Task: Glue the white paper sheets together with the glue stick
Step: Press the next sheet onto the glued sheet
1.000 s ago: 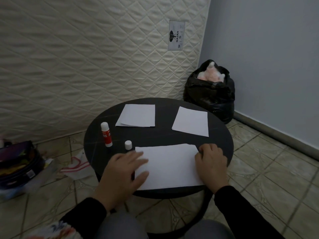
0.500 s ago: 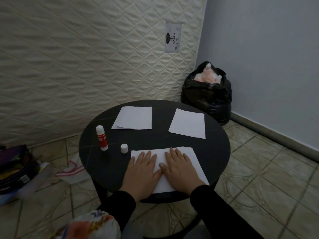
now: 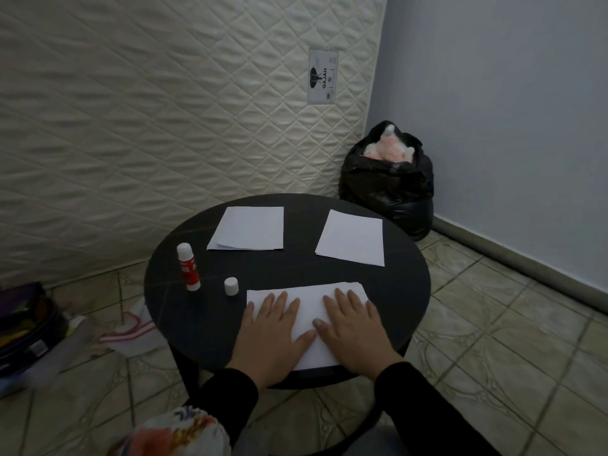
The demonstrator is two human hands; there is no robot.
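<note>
Paper sheets (image 3: 309, 311), hands now farther apart

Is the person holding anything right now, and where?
Nothing is gripped. Left hand and right hand lie flat, palms down, on the near paper sheet.

home room | mattress (image 3: 164, 126) against wall | tiled floor (image 3: 493, 340) | round table (image 3: 204, 311)

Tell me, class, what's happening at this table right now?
A person presses both hands, left hand and right hand, flat on a white sheet at the near edge of the round black table. The glue stick stands uncapped to the left, its cap beside it. Two more paper piles lie untouched farther back.
</note>
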